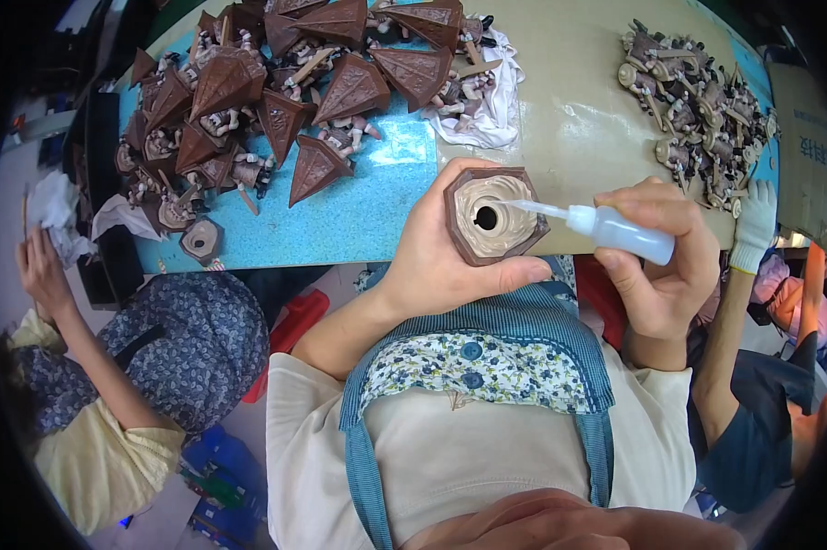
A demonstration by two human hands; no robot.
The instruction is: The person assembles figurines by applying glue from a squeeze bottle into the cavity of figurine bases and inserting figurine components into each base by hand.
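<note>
Cupped in my left hand [420, 246] is a brown, many-sided base [522, 240], its cream-coloured ringed inside facing up around a dark round hole. My right hand [667, 261] grips a small translucent squeeze bottle [632, 238] tilted on its side. The bottle's thin pointed nozzle reaches over the base's rim, with its tip above the cream inside, just right of the hole. Whether the tip touches the surface, I cannot tell. Both hands are held in front of my apron, at the near edge of the table.
Brown pointed pieces [351, 89] and small figures are heaped at the table's left, partly on a white cloth [501, 115]. More figures [693, 110] lie at the far right near a co-worker's gloved hand [755, 220]. A similar small base [201, 240] sits at the near left edge; another co-worker's hand [45, 272] holds white material.
</note>
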